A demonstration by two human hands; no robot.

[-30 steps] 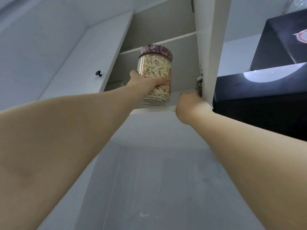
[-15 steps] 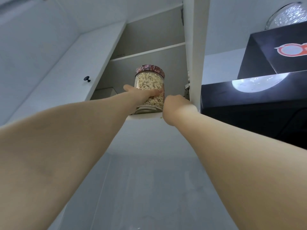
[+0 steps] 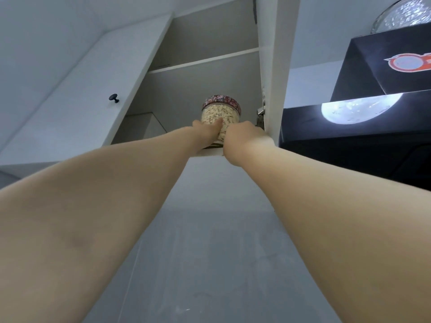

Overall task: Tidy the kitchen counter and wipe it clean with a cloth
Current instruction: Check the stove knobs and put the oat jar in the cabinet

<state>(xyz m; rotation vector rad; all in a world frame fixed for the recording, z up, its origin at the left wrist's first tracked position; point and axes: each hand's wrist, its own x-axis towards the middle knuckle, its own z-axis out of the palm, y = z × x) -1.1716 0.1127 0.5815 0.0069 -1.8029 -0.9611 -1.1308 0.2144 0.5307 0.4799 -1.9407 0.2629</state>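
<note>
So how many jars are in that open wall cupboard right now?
1. A clear glass jar of oats with a patterned red lid stands on the lower shelf, near the right side, gripped by the left hand. The upper shelf's top is hidden from below, so more may sit there.

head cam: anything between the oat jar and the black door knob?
Only the open door's edge and bare cabinet interior separate the jar from the knob in the head view.

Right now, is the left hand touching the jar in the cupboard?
Touching. The head view shows the left hand wrapped round the jar, thumb lying across the glass with no gap.
</note>
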